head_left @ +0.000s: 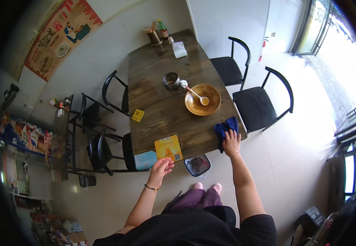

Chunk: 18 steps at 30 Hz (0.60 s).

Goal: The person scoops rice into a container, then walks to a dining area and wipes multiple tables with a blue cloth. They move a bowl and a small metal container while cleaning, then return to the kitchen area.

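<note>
Head camera: a person in a black top and purple trousers (192, 199) stands at six o'clock, pink-and-white shoes (216, 188) on the pale floor. Taking clock directions from the middle of the view, the left hand (160, 169), with a dark band at its wrist, is between six and seven o'clock. Its fingers are curled close together over the lower edge of a yellow card (168, 146); whether they pinch it, one cannot tell. A light-blue card (146, 160) adjoins that one on its left. At five o'clock, below the edge of the dark wooden desk (153, 96), stands a lined black bin (209, 165).

At four o'clock the right hand (231, 143) lies palm down, fingers extended and slightly spread on a crumpled dark-blue cloth (227, 124), which rests at the desk's near right corner. Beyond the cloth, between one and two o'clock, sits a wide brown bowl (194, 108) with a pale spoon (204, 101) in it. Toward twelve come a metal pot (171, 86), a wad of white tissue (183, 83) just beside it, then a white paper packet (179, 50). Farthest, between eleven and twelve, a chopstick holder (155, 39) and a green bottle (162, 29) stand near the wall.
</note>
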Tool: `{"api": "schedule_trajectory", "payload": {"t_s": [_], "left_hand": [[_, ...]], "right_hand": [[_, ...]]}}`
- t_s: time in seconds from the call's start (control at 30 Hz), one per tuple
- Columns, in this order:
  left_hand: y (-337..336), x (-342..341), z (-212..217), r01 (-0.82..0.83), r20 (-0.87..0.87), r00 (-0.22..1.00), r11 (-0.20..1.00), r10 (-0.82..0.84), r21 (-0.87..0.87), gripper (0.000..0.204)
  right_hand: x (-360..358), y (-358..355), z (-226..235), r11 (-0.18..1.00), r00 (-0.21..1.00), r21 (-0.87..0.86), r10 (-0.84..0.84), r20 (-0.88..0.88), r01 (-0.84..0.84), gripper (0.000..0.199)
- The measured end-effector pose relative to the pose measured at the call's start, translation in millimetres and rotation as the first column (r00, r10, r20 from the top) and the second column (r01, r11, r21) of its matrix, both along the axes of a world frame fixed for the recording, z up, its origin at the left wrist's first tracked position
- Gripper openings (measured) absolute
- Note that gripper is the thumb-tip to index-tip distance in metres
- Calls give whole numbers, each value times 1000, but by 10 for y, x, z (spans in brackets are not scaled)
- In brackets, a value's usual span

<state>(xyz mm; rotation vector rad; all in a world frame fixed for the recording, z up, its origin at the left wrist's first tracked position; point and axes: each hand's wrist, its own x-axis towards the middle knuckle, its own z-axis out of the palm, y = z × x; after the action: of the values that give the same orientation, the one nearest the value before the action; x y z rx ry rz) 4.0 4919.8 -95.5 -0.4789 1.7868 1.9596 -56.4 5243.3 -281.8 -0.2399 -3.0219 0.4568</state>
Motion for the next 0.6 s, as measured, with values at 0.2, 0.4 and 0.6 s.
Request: {"api": "schedule_trajectory", "payload": {"t_s": [0.2, 0.4, 0.6], "left_hand": [[-148, 60, -69, -110, 75, 991, 994, 112, -28, 18], [118, -6, -290, -220, 113, 971, 973, 212, 70, 21], [510, -342, -558, -400, 164, 907, 915, 387, 57, 23]], "right_hand": [[-273, -98, 134, 997, 974, 11, -76, 213, 76, 57], [-556, 226, 124, 995, 978, 78, -71, 197, 56, 61], [-1429, 499, 29, 997, 985, 5, 78, 151, -80, 59]]}}
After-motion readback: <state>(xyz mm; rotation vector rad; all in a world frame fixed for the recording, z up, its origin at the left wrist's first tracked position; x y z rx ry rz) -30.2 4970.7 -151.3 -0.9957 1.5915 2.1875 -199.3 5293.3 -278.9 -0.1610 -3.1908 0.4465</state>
